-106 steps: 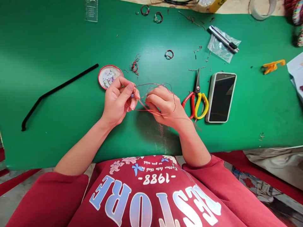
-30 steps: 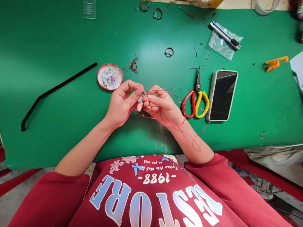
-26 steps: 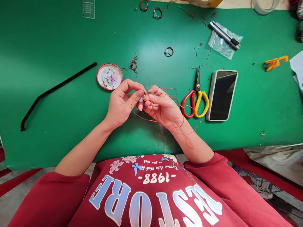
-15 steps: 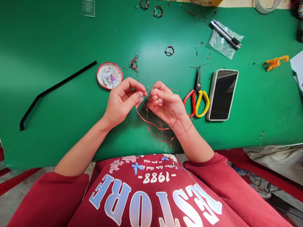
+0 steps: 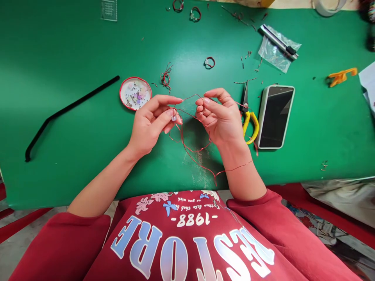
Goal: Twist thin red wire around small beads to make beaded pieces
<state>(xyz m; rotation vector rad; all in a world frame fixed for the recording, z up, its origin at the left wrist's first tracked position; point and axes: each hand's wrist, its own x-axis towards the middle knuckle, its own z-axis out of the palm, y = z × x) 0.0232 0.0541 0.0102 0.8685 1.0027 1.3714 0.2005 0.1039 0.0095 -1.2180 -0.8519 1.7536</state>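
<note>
My left hand [image 5: 152,125] pinches thin red cord [image 5: 191,149] between thumb and forefinger. A small pale bead [image 5: 174,118] hangs on the cord at those fingertips. My right hand [image 5: 219,115] is closed on another stretch of the same cord, which bows up between the two hands. Loose strands loop below and trail across my right wrist. Just left of my left hand lies a round, red-rimmed lid [image 5: 121,97] with tiny beads and pastel pieces in it. Scissors [image 5: 252,121] with a yellow handle lie partly behind my right hand.
A phone [image 5: 276,117] lies right of the scissors. Finished cord rings [image 5: 209,62], a knotted cord bundle [image 5: 165,78] and cord scraps are spread farther back. A black bent strip [image 5: 73,103] lies left; a plastic bag [image 5: 274,52] with a silver tool and an orange clip [image 5: 342,77] lie right.
My right hand has moved right and slightly up, away from my left, drawing the cord out between them. It now covers the scissors' red handle. My left hand has barely moved; the bead shows more.
</note>
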